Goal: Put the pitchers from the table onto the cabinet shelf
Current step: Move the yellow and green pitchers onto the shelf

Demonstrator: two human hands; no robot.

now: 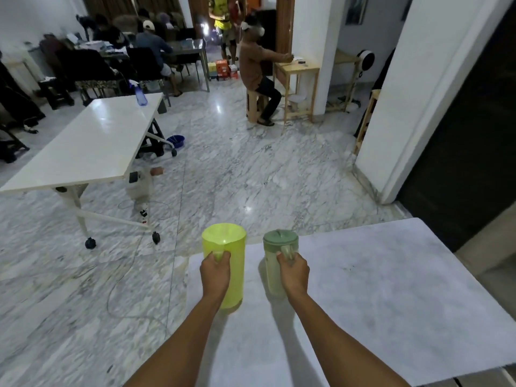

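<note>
Fingers of the left hand [215, 272] are wrapped round the handle of the yellow-green pitcher [229, 263]; those of the right hand [293, 272] are clamped likewise on the handle of the lidded pale green pitcher [275, 268]. Both pitchers stand upright at the grey table [391, 289] far edge, apart, the yellow-green one at its corner. Judged light, stiff plastic, possibly slick; handles are the proper hold. No cabinet visible.

text: none legible — labels: none — numbers: none
</note>
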